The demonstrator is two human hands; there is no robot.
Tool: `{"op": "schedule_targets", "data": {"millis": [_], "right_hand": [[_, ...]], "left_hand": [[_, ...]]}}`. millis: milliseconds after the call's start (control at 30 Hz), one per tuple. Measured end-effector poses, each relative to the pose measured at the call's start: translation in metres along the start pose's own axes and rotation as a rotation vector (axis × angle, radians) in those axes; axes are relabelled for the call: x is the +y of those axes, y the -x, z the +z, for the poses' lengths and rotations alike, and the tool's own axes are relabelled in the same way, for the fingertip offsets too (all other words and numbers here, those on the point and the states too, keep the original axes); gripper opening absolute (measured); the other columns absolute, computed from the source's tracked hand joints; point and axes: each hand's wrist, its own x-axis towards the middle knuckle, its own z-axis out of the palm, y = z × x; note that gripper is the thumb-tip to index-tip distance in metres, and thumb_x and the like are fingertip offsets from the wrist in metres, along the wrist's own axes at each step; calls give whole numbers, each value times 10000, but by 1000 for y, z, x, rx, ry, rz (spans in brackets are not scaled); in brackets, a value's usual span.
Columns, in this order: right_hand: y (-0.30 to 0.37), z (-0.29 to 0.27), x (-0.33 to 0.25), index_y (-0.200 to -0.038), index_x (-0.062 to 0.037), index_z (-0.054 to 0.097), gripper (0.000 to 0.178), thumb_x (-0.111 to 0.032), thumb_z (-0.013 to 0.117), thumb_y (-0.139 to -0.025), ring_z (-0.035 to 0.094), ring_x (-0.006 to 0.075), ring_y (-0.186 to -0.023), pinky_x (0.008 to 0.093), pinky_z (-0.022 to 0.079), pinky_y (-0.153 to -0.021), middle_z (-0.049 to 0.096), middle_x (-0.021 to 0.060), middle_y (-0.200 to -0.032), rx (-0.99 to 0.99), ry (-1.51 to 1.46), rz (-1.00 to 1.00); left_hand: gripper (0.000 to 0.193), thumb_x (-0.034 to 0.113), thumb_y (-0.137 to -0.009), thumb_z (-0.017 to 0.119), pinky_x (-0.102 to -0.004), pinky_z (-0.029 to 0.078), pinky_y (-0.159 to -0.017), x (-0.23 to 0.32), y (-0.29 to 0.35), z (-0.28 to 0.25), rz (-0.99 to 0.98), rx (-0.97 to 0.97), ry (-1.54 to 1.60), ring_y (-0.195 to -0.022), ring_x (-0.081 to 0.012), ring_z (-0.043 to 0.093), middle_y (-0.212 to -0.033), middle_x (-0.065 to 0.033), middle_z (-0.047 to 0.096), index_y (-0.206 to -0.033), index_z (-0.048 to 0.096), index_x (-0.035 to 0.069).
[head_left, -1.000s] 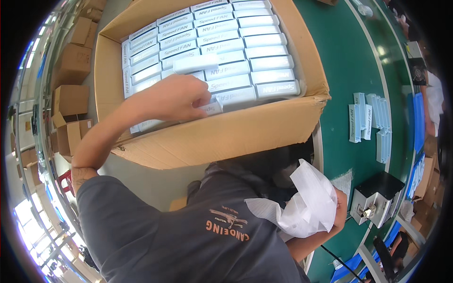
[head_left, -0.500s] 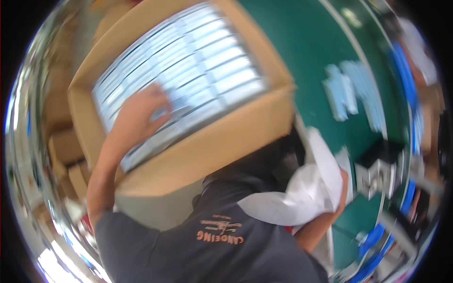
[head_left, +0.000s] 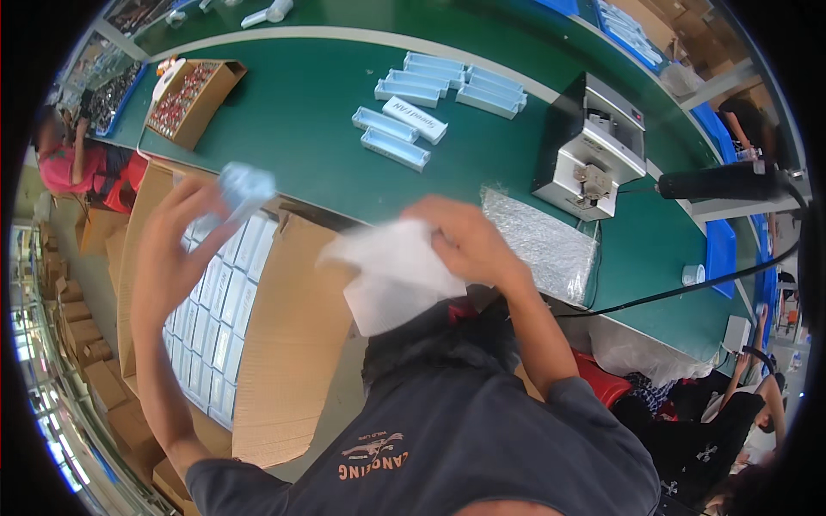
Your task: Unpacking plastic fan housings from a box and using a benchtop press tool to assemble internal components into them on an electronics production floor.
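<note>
My left hand [head_left: 176, 245] is raised over the carton, fingers closed round a light-blue long plastic piece [head_left: 245, 189] that is smeared by motion. Under it, the open cardboard carton [head_left: 288, 335] holds rows of similar light-blue pieces [head_left: 211, 322] packed tightly. In front of my body, my right hand [head_left: 469, 241] pinches a thin white sheet or bag [head_left: 400, 275], which hangs loosely and is partly blurred. The white material is apart from the blue piece.
On the green table [head_left: 318, 120] lie several light-blue trough-shaped pieces [head_left: 396, 146]. A metal-and-black machine [head_left: 594, 146] stands right of them, beside bubble wrap [head_left: 542, 245]. A box of small red parts [head_left: 189, 99] sits far left. A black cable [head_left: 671, 292] crosses the right side. Other people work nearby.
The view has swung toward the table. My left hand has risen from the packed rows with a light-blue piece. My right hand has brought the white material from my right side to the middle.
</note>
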Motion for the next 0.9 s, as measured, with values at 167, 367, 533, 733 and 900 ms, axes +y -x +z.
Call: {"op": "schedule_targets", "data": {"millis": [167,367,533,733,900], "right_hand": [[55,2,12,-1077,-15,701,393,81,509,-747,680,379,-982,405,536,-868,701,157,-1043,-86,-78,86],[71,8,18,-1045,-31,686,352,79,540,-744,656,373,-953,424,536,-825,672,157,-987,201,-148,83],[83,-1,19,-1106,-40,683,364,24,566,-767,664,372,-1015,436,542,-882,693,156,-1058,197,-192,35],[128,-22,33,-1253,-1,607,404,-201,680,-909,622,255,-1156,379,457,-1029,668,134,-1190,205,-619,-4],[206,-81,25,-1313,22,553,466,-230,731,-964,565,216,-1203,378,451,-1044,610,131,-1275,2,-575,46]], "left_hand": [[182,62,-842,754,-408,494,-847,23,-113,48,288,-119,-24,-960,-358,623,-1022,-122,620,-945,610,22],[161,125,-843,758,-453,516,-780,75,-227,150,587,-236,-7,-939,-351,652,-1021,-95,635,-955,651,81],[269,112,-826,754,-493,520,-794,87,-252,207,658,-298,-165,-989,-390,642,-1045,-136,606,-1070,643,102],[277,168,-878,770,-442,535,-903,127,-183,194,564,-485,179,-1054,-364,681,-1078,-181,706,-1082,688,0],[278,177,-943,718,-445,511,-954,151,-155,183,611,-664,160,-1098,-392,671,-1172,-216,697,-1186,690,47]]}}
